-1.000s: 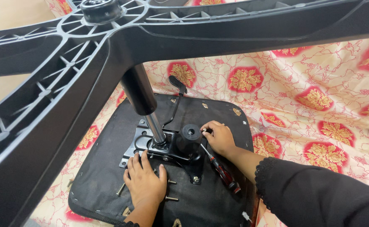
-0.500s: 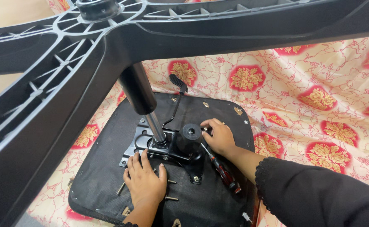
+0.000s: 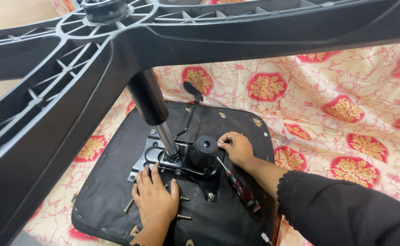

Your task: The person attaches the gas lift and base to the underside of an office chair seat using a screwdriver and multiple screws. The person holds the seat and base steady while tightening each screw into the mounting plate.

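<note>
An upturned black chair seat (image 3: 113,182) lies on a patterned cloth, with a black metal mechanism plate (image 3: 152,152) bolted to its underside. My left hand (image 3: 155,197) rests flat on the seat, fingertips touching the plate's near edge. My right hand (image 3: 236,148) pinches a small silver bolt (image 3: 220,142) beside the round black tension knob (image 3: 203,150). A red-and-black screwdriver (image 3: 238,187) lies on the seat under my right wrist. The gas cylinder (image 3: 156,114) rises from the plate to the star-shaped chair base (image 3: 72,68) overhead.
Loose bolts (image 3: 181,216) lie on the seat around my left hand. A black lever (image 3: 192,93) sticks out toward the seat's far edge. The cream cloth with red floral medallions (image 3: 346,118) covers the surface to the right. The base's arms block the upper and left view.
My right hand has shifted slightly left, closer to the knob, with the small bolt between its fingers. My left hand stays put on the seat.
</note>
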